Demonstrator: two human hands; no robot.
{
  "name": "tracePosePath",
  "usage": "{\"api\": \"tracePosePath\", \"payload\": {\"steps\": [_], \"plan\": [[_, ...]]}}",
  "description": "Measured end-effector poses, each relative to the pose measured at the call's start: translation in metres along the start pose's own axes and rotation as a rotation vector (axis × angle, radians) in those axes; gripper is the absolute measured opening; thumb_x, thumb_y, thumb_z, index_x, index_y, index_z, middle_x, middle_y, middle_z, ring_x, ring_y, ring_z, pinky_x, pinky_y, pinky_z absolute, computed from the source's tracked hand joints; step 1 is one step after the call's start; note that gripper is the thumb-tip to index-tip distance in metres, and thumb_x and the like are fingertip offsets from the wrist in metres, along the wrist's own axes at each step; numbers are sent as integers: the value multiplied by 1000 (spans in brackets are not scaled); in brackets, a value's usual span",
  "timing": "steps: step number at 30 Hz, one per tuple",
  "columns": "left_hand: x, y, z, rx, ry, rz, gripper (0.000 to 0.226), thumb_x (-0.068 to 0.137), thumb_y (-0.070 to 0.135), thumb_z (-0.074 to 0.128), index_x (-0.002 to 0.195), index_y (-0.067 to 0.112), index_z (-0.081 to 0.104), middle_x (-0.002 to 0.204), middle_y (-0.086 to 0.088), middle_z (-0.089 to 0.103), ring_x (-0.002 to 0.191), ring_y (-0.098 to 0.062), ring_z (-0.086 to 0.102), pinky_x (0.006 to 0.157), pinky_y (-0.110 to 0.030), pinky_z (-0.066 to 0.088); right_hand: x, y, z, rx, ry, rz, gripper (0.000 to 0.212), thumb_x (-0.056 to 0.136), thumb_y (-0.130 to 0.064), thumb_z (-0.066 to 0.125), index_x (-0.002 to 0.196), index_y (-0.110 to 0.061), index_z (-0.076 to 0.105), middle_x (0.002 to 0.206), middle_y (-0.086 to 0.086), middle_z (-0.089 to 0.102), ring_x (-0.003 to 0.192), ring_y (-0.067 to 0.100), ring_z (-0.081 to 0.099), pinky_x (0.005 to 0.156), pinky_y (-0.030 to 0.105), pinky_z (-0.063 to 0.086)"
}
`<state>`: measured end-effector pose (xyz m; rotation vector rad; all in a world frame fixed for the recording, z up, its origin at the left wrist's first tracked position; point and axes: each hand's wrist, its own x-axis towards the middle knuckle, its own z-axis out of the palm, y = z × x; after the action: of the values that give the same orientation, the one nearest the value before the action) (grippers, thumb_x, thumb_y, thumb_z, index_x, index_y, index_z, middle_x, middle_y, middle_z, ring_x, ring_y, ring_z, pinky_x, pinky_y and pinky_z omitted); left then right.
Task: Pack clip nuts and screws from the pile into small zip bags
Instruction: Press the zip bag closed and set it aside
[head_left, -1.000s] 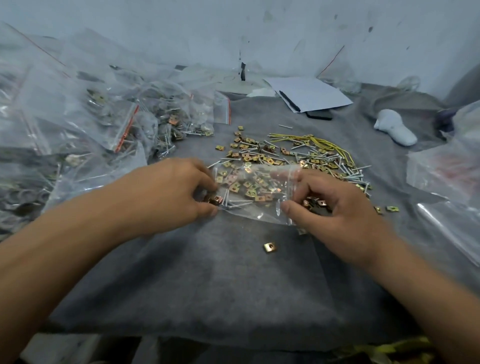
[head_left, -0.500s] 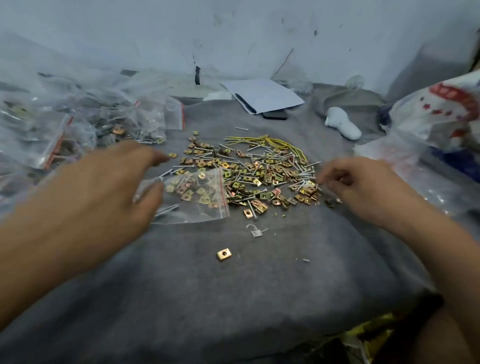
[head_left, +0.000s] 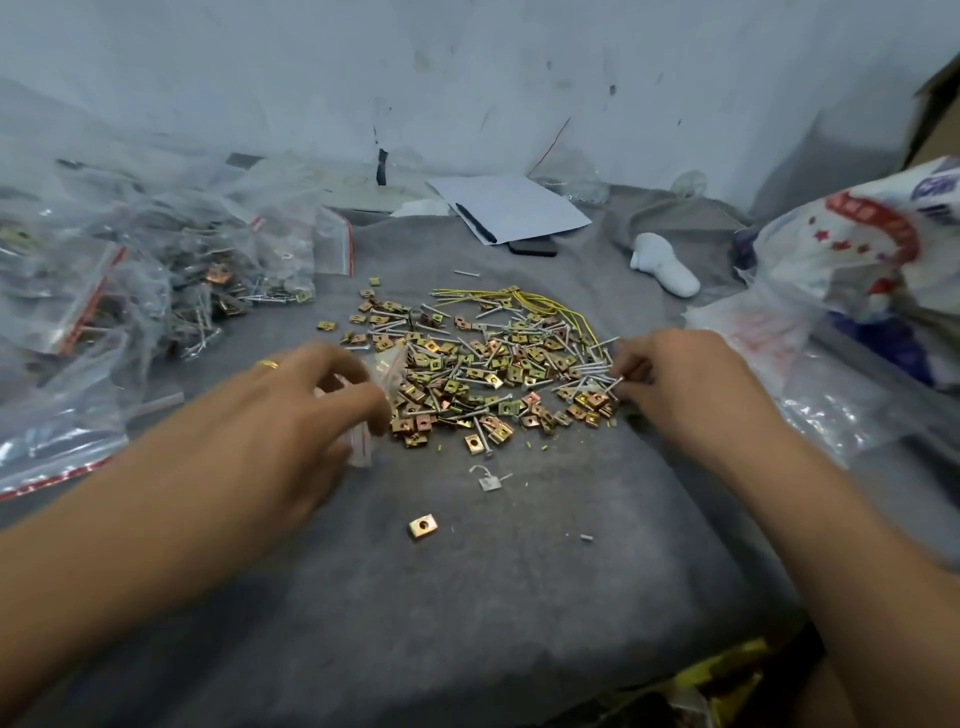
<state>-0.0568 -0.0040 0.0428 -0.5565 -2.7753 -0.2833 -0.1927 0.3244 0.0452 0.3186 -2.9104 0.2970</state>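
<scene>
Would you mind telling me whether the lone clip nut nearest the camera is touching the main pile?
Apart. The head view shows the lone clip nut on bare grey cloth, well clear of the pile.

The scene is seen from one head-worn camera only, pointed forward and down, held close over the bench (head_left: 493, 597); the wall (head_left: 467, 78) is seen far.

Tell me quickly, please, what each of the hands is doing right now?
Left hand: pinching a small zip bag beside the pile.
Right hand: fingers curled, pinching screws at the pile's right edge.
</scene>
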Motion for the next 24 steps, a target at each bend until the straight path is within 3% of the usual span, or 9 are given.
{"api": "tracePosePath", "payload": {"steps": [5,9,16,19,22,24], "plan": [[-3,-14,-8,19,23,19,36,81,30,79,98,43,51,104,13,49,78,-18,57,65,-41,53,-6,6,-6,96,14,-39,18,83,-19,83,81,-34,74,74,-18,70,76,7,67,74,34,56],[-5,-15,-12,-50,29,45,16,91,39,64,99,46,53,99,21,48,81,-11,60,66,-42,55,-4,10,-4,126,-31,-34,22,81,-17,86,77,-34,72,71,-18,69,69,-6,62,63,19,46],[-6,-7,-12,-114,89,-3,16,90,32,67,94,44,57,91,27,59,78,1,63,60,-37,55,-3,13,1,121,-46,0,23,88,-11,79,80,-28,66,77,-11,69,79,11,65,78,34,53],[-6,-7,-11,-137,99,11,14,91,32,66,95,43,57,91,27,60,79,1,63,60,-36,54,-6,19,-5,120,5,3,21,88,-16,80,80,-29,65,78,-13,67,79,9,62,72,32,46],[-5,-7,-14,-165,129,29,18,89,26,70,93,40,59,88,25,61,79,4,61,62,-22,49,-10,22,-13,239,81,19,20,86,-18,82,79,-31,68,78,-11,68,76,5,62,68,27,47],[-5,-6,-15,-178,138,28,18,87,25,72,91,39,61,86,24,62,79,8,59,65,-10,44,-10,21,-18,383,119,48,17,85,-19,85,80,-29,72,78,-5,70,72,14,64,72,36,53]]}}
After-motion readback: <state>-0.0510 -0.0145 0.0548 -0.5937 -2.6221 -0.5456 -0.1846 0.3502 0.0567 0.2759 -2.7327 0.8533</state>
